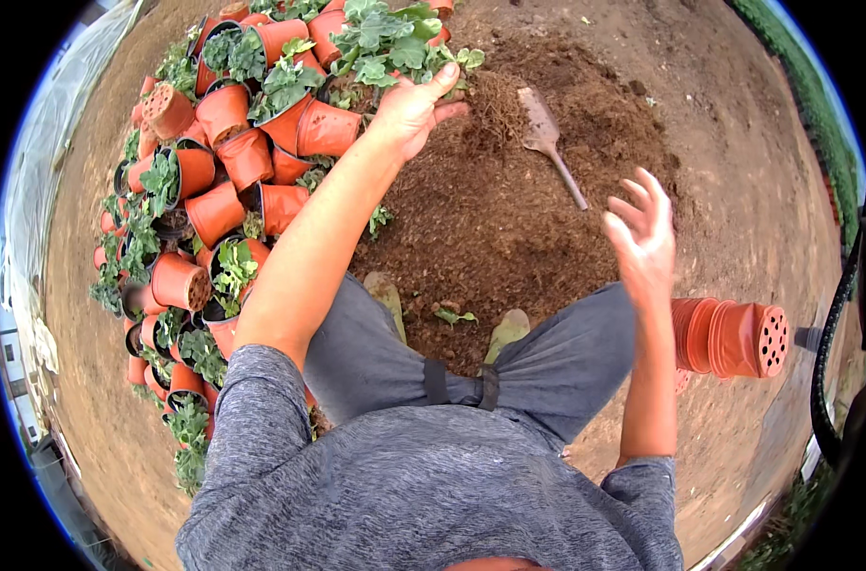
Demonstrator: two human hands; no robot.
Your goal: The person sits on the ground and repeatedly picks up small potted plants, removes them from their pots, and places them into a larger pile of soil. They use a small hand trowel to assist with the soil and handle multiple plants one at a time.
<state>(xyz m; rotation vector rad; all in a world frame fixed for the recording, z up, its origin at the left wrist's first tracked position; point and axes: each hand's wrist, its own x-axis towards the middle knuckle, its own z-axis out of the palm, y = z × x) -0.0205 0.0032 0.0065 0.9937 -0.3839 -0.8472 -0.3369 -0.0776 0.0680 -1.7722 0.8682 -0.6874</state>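
Note:
My left hand [416, 112] reaches forward and grips a green leafy plant [385, 43] between thumb and fingers. The plant's leaves spread to the left, and a brown, bare-looking root mass [500, 107] hangs out on the right side of the hand. Over the right side of the dug soil, my right hand [645, 233] is raised with its fingers apart and nothing in it. Ahead of it, a small metal trowel [544, 136] lies on the heap of loose brown soil [595, 86].
To my left, a big pile of orange-red pots [214, 211] holds leafy plants, many tipped sideways. A nested stack of orange-red pots [733, 335] with holed bottoms lies on its side at my right. A loose green sprig [454, 316] rests on the soil between my feet.

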